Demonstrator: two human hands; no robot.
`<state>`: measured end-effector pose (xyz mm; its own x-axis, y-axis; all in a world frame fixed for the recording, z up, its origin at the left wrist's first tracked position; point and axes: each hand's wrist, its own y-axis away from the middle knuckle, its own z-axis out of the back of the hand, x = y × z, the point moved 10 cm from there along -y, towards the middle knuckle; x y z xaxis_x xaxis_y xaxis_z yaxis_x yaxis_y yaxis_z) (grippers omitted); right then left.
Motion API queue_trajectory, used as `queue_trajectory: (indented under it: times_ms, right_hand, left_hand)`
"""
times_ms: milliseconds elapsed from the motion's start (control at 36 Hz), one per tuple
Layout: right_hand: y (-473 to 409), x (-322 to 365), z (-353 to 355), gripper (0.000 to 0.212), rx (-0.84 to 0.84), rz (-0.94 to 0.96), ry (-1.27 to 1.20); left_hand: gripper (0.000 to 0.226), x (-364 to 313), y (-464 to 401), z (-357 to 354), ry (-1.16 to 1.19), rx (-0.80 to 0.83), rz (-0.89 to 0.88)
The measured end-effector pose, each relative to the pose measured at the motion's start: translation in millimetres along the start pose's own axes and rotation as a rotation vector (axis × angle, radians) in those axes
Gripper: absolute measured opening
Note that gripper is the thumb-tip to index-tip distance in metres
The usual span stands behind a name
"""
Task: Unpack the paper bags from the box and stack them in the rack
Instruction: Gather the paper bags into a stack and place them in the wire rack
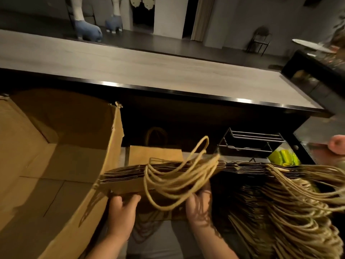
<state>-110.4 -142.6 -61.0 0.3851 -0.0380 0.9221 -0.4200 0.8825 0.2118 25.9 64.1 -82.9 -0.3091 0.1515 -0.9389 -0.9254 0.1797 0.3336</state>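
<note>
Head view, read from left to right. An open cardboard box (56, 156) stands at the far left, its flaps raised and its bare floor showing; its near right wall lies just left of the left hand (122, 206). That hand grips the lower left edge of a bundle of flat brown paper bags (127, 177), fingers curled up over the near edge. The bundle is held level between the two hands, just outside the box wall. Twisted paper-cord handles (177, 176) spill from the bundle's middle and loop down between the hands. The right hand (198, 204) holds the bundle's right end from below, fingers wrapped upward among the cords. Beyond the grip, a single brown bag (155, 153) stands upright under a pale countertop (149, 68). Up and to the right of the right hand sits a black wire rack (250, 143), apart from the held bundle. Right of the grip, a large stack of paper bags (280, 202) fans out, handles trailing toward the lower right. Beside the rack lies something yellow-green (283, 157), not identifiable.
</note>
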Motion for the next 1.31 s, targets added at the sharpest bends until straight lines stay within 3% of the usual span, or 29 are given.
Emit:
queue_trajectory:
  times_ms: [56,139,194,222,278,417,667,833,1028,1139,1306]
  right_hand:
    - [3.0,12.3,3.7,0.057,-0.02,0.013,0.025]
    - [15.2,45.4,14.5,0.072,-0.034,0.062,0.019]
    - [20.2,74.8,22.6,0.045,0.002,0.165,-0.032]
    - [21.3,89.1,27.3,0.032,0.032,0.2,-0.074]
    - [23.4,113.6,34.5,0.029,0.102,0.24,-0.132]
    - [34.4,165.9,55.0,0.024,0.188,0.317,-0.227]
    - [51.4,252.2,114.4,0.026,0.282,0.447,-0.104]
    - [4.9,267.2,164.4,0.037,0.213,0.455,0.028]
    - [-42.8,234.8,201.9,0.064,0.311,0.335,0.187]
    - [-63.4,214.6,222.5,0.058,0.319,0.336,0.226]
    - [-95.7,171.2,243.2,0.049,0.309,0.365,0.284]
  left_hand:
    - [0.006,-13.3,5.0,-1.5,-0.019,0.01,-0.043]
    - [0.012,-32.9,11.9,2.9,-0.035,-0.052,-0.075]
    - [0.013,-59.2,19.6,-0.4,-0.003,-0.044,-0.175]
    - [0.024,-77.8,25.1,-3.5,0.012,-0.041,-0.239]
    - [0.04,-112.4,36.9,-5.2,0.063,-0.051,-0.343]
    - [0.052,-179.0,55.9,-8.7,0.188,-0.044,-0.449]
    - [0.048,-270.6,71.1,-39.6,0.351,0.108,-0.607]
    - [0.039,-274.7,77.1,-101.1,0.311,0.181,-0.595]
    - [0.028,-249.6,79.7,-172.9,0.262,0.348,-0.522]
    - [0.028,-231.3,84.8,-205.6,0.2,0.443,-0.491]
    - [0.027,-195.7,86.8,-230.0,-0.111,0.552,-0.524]
